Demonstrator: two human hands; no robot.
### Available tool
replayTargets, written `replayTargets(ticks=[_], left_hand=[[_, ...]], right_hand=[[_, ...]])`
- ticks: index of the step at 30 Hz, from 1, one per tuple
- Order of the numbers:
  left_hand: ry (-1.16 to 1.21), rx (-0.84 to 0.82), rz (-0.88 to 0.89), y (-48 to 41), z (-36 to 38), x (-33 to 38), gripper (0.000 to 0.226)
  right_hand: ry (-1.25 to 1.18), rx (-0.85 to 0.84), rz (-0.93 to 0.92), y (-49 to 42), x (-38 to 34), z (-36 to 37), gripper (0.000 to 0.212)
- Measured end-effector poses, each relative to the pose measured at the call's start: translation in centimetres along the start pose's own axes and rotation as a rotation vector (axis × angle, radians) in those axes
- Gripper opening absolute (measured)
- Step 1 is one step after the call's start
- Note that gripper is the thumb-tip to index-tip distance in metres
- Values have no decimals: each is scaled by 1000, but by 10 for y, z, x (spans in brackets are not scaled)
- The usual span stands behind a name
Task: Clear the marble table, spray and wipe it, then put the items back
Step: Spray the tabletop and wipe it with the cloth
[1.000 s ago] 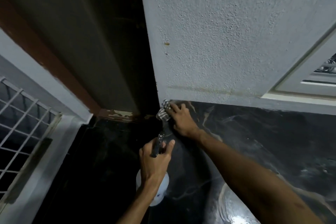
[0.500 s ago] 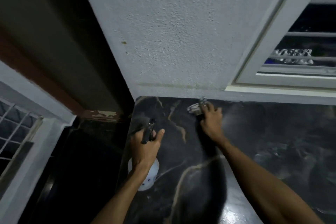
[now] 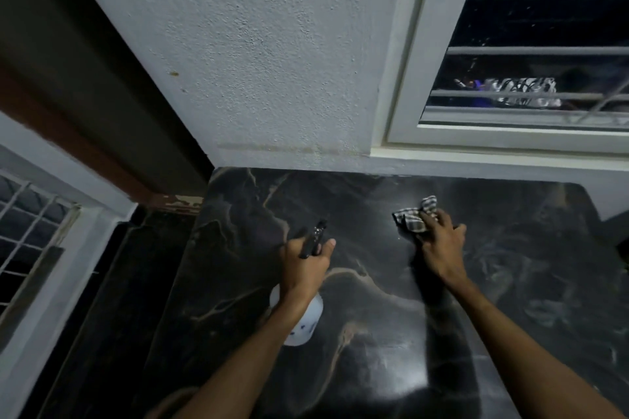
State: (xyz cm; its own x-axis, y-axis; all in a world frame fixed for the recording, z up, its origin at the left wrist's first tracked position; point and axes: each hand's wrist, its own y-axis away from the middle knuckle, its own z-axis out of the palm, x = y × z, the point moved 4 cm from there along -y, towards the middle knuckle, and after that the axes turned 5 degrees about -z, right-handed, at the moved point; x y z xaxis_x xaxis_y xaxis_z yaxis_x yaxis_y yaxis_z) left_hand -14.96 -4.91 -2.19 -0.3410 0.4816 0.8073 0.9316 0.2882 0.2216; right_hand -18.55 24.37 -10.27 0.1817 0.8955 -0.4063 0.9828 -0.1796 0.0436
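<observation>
Right hand [image 3: 440, 245]: fingers bunched and pressed down on a checked cloth [image 3: 416, 214], pinning it flat to the marble table [image 3: 374, 333]; cloth is crumpled, black-and-white plaid, sticking out past the fingertips toward the wall [image 3: 272, 61], in the back-middle of the tabletop. Left hand [image 3: 306, 265]: fingers wrapped tight around the neck of a spray bottle [image 3: 301, 320], thumb out to the right side; can't tell whether a finger is on the trigger. Bottle has a black nozzle head pointing away toward the wall, white rounded body hanging below the wrist, small dark marks on it, held above the table's left-centre. Both forearms bare, reaching forward from the bottom edge, roughly parallel, well apart; right wrist low on the surface, left wrist raised. Table surface is black marble with tan veins, glossy, with a bright glare patch near the front and faint hazy streaks on the right side. Back edge butts against the textured white wall; a white-framed barred window [image 3: 510, 78] sits above the right half.
</observation>
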Motion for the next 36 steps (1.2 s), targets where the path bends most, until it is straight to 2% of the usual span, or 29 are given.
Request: replayTargets(ticks=[3, 6, 8, 9, 11, 12, 13, 15, 16, 17, 20, 21, 22, 23, 25, 26, 27, 31, 32, 33, 35, 36], left_hand=[[29, -23, -13, 4, 24, 9, 46], [35, -30, 46, 4, 34, 16, 45], [41, 4, 80, 6, 34, 23, 50], [45, 29, 100, 5, 32, 23, 53], [45, 84, 118, 5, 24, 21, 55], [49, 104, 111, 5, 19, 20, 53], [51, 118, 103, 5, 13, 18, 52], [37, 141, 80, 3, -2, 10, 49], [28, 165, 62, 3, -10, 5, 47], [20, 196, 39, 5, -21, -1, 45], [-7, 266, 16, 10, -48, -16, 37], [-16, 282, 14, 13, -57, -21, 36], [-19, 295, 16, 16, -64, -26, 38], [-11, 307, 6, 19, -72, -32, 40], [18, 330, -46, 28, -89, -44, 38], [30, 337, -81, 34, -99, -54, 36], [37, 340, -104, 39, -107, -61, 34], [26, 332, -95, 67, -130, -75, 33], [32, 331, -99, 73, -135, -80, 33], [42, 330, -105, 82, -140, -87, 34], [57, 323, -118, 99, -149, -97, 38], [63, 311, -121, 106, -153, -101, 41]], right_hand=[[-2, 3, -26, -13, 18, -9, 57], [-68, 106, 131, -31, 22, -15, 55], [-87, 131, 110, -38, 2, -7, 61], [-77, 89, -4, -39, -18, 2, 65], [-17, -43, -386, -42, -58, 19, 74], [28, -87, -518, -51, -72, 21, 75], [40, -103, -527, -64, -82, 19, 74], [25, -51, -289, -85, -98, 18, 66], [42, -56, -251, -81, -115, 22, 64], [67, -90, -349, -65, -141, 35, 63], [-75, -350, -990, 25, -209, 80, 44], [-100, -391, -1140, 44, -215, 87, 40], [-96, -389, -1187, 45, -218, 86, 41], [-68, -345, -1110, 35, -219, 84, 49], [-34, -200, -738, 7, -212, 79, 68], [-23, -167, -614, 12, -213, 81, 71], [-17, -176, -620, 27, -218, 84, 74], [86, -457, -1141, 128, -221, 102, 79], [105, -456, -1148, 127, -213, 96, 80], [118, -399, -1013, 117, -204, 89, 78], [105, -235, -530, 95, -178, 67, 72], [123, -185, -400, 99, -173, 61, 72]])
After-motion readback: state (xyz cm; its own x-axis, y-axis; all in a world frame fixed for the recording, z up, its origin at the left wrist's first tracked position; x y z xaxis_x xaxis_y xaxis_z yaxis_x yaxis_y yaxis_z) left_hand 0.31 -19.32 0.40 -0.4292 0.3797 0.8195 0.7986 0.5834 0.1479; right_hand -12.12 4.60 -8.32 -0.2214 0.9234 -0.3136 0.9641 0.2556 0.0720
